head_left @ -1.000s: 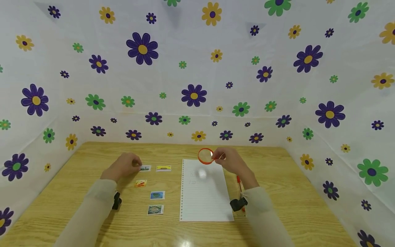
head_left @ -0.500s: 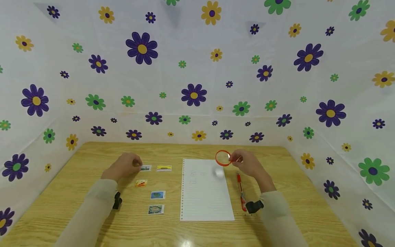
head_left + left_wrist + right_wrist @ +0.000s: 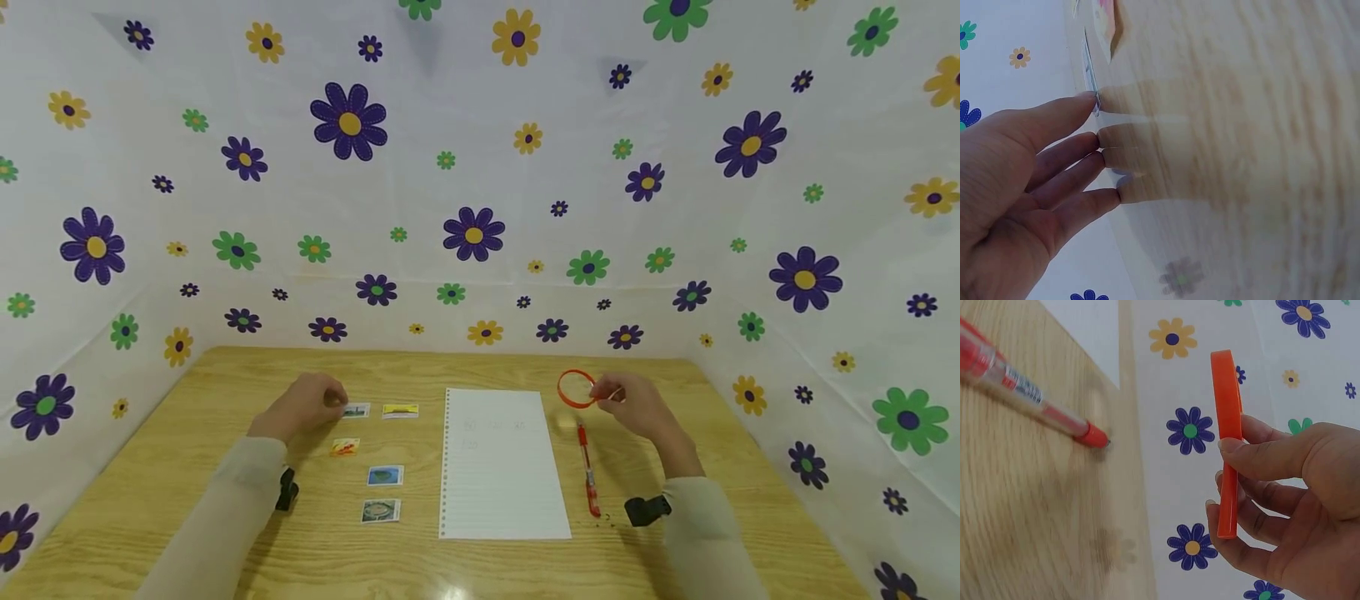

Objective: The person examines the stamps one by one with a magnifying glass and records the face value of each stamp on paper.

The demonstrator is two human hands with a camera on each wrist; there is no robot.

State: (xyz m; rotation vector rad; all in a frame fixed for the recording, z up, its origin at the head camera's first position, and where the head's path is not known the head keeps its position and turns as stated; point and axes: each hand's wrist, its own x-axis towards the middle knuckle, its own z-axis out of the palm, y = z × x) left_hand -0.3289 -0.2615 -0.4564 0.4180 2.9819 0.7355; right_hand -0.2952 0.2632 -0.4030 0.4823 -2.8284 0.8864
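Observation:
My right hand (image 3: pixel 636 404) pinches the handle of a magnifying glass (image 3: pixel 1227 400) with an orange-red rim. Raised above the table, the lens shows just past the paper's far right corner in the head view. At the left, my left hand (image 3: pixel 306 406) rests on the table, fingertips down, with the thumb tip right at the end of a small stamp (image 3: pixel 358 410). Part of that stamp is hidden by the hand. Around it lie a yellow stamp (image 3: pixel 401 412), an orange-red one nearer, and two bluish and greenish stamps (image 3: pixel 381 511) further forward.
A lined sheet of paper (image 3: pixel 502 492) with faint pencil-like writing lies in the middle of the wooden table (image 3: pixel 750 533). A red pen (image 3: pixel 588 471) lies right of it, with dark crumbs by its near end. Flower-printed cloth (image 3: pixel 480 167) encloses the back and sides.
My right hand has carried the magnifying glass rightward, from above the paper to beyond its right edge, uncovering the pen. The left hand has stayed at its stamp.

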